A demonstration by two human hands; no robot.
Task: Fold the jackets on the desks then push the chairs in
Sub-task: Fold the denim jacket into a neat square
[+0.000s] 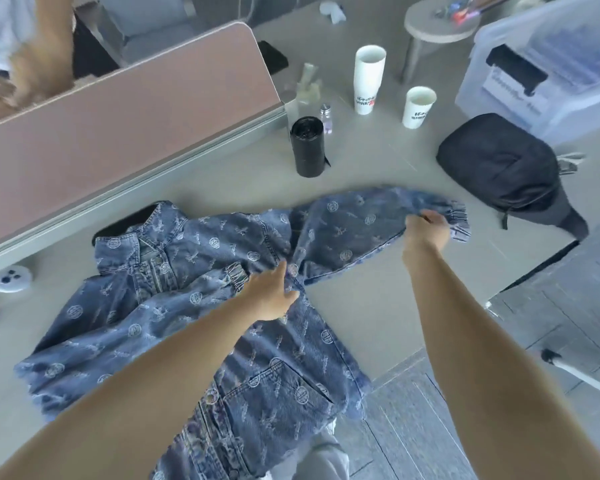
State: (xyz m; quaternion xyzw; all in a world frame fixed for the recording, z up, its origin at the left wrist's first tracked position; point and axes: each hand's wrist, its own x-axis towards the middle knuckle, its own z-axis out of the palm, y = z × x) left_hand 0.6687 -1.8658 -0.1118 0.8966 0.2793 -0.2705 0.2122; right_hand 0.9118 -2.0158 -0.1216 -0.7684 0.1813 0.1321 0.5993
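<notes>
Nearest the camera, the hem of the denim jacket (174,327) appears to hang over the near edge of the desk (361,306), while the rest lies spread front-up across the desktop. At the far left a small white disc (11,278) sits just beside the jacket's shoulder. The left hand (274,296) presses flat, fingers straight, where the outstretched sleeve (354,230) meets the body. Further right, the right hand (425,230) pinches that sleeve near its cuff, fingers curled into the cloth. Folding the sleeve inward looks like the step in hand. If the left hand eases off, the heavy denim could drag and the overhanging hem could pull the jacket off the desk. A high swing could also catch the black roll (307,147) or the 2 paper cups (369,77) behind it. The black bag (499,164) lies near the cuff.
</notes>
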